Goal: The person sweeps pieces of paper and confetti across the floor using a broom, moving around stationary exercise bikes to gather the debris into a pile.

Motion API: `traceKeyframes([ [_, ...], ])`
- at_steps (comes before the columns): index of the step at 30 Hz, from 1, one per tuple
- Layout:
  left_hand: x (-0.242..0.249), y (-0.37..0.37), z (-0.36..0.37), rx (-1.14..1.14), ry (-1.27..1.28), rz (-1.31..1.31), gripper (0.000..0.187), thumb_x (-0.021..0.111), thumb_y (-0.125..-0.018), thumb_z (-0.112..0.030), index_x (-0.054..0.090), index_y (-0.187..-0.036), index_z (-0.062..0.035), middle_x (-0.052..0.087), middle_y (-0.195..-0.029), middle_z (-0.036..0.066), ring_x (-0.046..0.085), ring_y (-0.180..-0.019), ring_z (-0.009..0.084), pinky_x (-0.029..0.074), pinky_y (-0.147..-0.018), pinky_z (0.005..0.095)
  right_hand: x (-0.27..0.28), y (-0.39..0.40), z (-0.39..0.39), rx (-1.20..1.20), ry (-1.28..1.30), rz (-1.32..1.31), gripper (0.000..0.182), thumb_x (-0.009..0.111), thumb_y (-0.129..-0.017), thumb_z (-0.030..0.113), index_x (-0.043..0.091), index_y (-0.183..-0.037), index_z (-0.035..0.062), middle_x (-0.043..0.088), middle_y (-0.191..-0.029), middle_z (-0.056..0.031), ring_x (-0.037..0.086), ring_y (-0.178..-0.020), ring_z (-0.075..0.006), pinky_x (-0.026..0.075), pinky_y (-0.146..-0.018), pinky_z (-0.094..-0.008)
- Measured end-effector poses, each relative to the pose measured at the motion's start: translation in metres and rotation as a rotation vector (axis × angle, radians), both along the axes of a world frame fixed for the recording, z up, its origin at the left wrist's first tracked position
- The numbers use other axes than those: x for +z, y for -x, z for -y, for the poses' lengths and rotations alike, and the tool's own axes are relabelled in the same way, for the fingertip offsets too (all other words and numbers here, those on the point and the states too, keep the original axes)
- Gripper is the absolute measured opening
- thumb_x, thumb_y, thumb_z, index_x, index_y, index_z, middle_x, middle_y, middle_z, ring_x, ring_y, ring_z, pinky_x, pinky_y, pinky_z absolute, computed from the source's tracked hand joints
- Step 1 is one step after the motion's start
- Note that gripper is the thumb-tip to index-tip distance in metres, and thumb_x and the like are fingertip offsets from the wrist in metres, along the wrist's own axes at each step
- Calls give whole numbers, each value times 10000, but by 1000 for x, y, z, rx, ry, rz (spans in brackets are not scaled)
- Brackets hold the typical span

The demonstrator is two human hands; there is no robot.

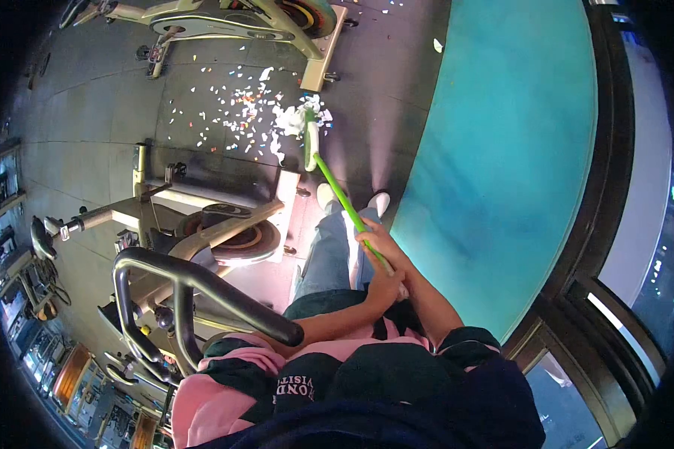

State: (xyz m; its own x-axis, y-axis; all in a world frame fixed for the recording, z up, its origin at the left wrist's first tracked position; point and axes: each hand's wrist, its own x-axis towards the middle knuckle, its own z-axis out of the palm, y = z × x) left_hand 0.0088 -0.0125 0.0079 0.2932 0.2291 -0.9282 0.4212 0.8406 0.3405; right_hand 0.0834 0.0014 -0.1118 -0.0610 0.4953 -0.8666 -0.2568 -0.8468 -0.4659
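Note:
A green broom handle (337, 187) runs slantwise up from my body, and both hands are closed around it. My right hand (380, 238) grips it farther forward; my left hand (386, 288) wraps it near its top end, close to my waist. At the far end the green and white broom head (311, 142) rests on the dark floor. It touches a heap of white paper scraps (290, 120). Small white, red and orange confetti pieces (243, 112) lie scattered to the left of it.
An exercise bike (240, 239) stands close on my left, its black handlebar (217, 288) reaching beside my arm. Another bike (314, 45) is ahead, beyond the scraps. To the right lie a turquoise floor area (502, 150) and a dark window frame (614, 150).

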Motion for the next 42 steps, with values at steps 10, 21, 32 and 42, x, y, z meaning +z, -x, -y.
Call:
traceKeyframes([
  [10, 6, -47, 2, 362, 106, 466, 862, 521, -761, -76, -92, -1365, -137, 537, -820, 147, 550, -635, 234, 471, -567, 313, 23, -91, -2, 488, -192, 856, 606, 582, -653, 114, 417, -1233, 55, 588, -741, -204, 595, -660, -312, 469, -589, -374],
  [21, -53, -27, -69, 791, 219, 197, 639, 482, -793, -41, 193, -1354, -141, 489, -718, 52, 424, -475, 110, 377, -423, 249, -108, -46, -73, 662, -79, 917, 290, 540, -645, 173, 581, -880, 8, 594, -791, -239, 586, -795, -388, 463, -665, -448],
  [32, -9, -45, -10, 724, -280, 81, 687, 429, -812, -61, 18, -1363, -83, 535, -841, 134, 522, -558, 192, 431, -471, 289, 10, -26, -70, 491, -255, 494, 609, 570, -635, 102, 425, -1226, 102, 591, -852, -221, 606, -781, -310, 476, -638, -379],
  [42, -23, -66, -33, 551, -175, 153, 717, 487, -740, -100, 99, -1340, -50, 499, -898, 159, 531, -655, 205, 442, -524, 288, -4, -77, -64, 554, -60, 572, 527, 556, -613, 121, 503, -1135, 79, 592, -878, -226, 582, -839, -362, 449, -711, -415],
])
